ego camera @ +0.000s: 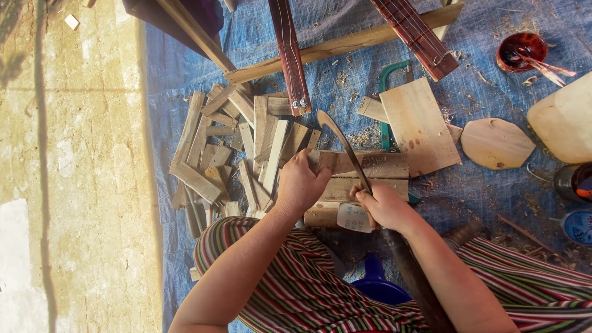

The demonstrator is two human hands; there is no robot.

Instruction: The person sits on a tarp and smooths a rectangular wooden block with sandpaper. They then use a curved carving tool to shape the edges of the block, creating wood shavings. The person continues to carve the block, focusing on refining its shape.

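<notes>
You sat over a blue tarp [345, 98] spread on the ground, w/ bare concrete floor [74, 185] to your left. Biggest heap on it was the pile of split wood strips [228, 154] left of your hands, so a fair amt of splitting looked done already; a few thicker blocks [376, 166] lay under your hands and appeared uncut, so I'd say work was maybe partway, not finished. Your left hand [300, 184] gripped the upper edge of a wood piece [330, 161], fingers curled tight on it. Your right hand [385, 206] was wrapped round the handle of a curved machete [345, 145], blade laid across that piece, tip pointing away from you. Around: a flat board [419, 126] and an octagonal wood plate [496, 143] to the right, a green-framed saw [388, 80] partly under the board, long reddish stained slats [290, 55] at top, a bowl of dark red stain [521, 50] w/ brushes, a pale jug [564, 120] at the far right. The strips crowded your left hand closely; shavings littered the tarp.
</notes>
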